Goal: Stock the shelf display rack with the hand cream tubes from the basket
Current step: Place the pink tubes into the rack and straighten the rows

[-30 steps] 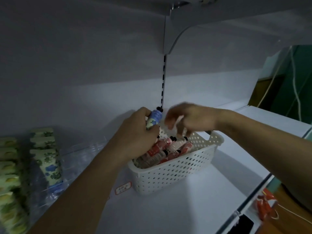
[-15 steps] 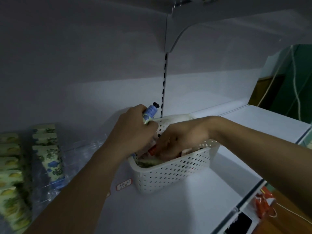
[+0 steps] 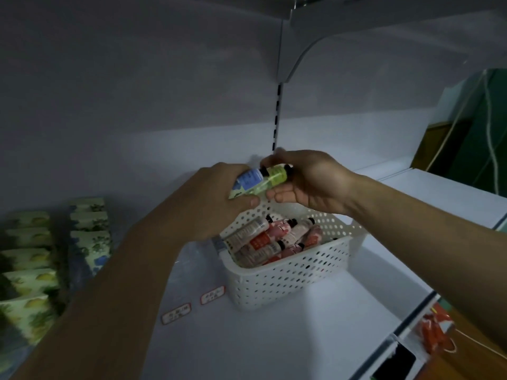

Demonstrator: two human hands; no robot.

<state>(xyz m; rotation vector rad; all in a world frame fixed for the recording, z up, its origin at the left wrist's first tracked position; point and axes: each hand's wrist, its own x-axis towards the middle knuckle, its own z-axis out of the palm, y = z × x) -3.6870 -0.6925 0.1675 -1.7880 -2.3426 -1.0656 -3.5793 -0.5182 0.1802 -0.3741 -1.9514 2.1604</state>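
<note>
Two tubes now sit bunched above the basket [image 3: 288,272]: the right hand [image 3: 310,185], down among the pink tubes [image 3: 274,239] half a second ago, has come up pinching a green tube [image 3: 274,176] against the blue tube [image 3: 249,179] gripped in the left hand [image 3: 211,204] (collecting a batch, probably). Display rack [image 3: 30,259] at left awaits them.

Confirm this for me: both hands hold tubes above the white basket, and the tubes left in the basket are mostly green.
Not quite. The head view shows both the left hand and right hand holding tubes above the white basket, but the tubes left in the basket are mostly pink, red and white, not green. The green tubes are the ones in the hands.
</note>
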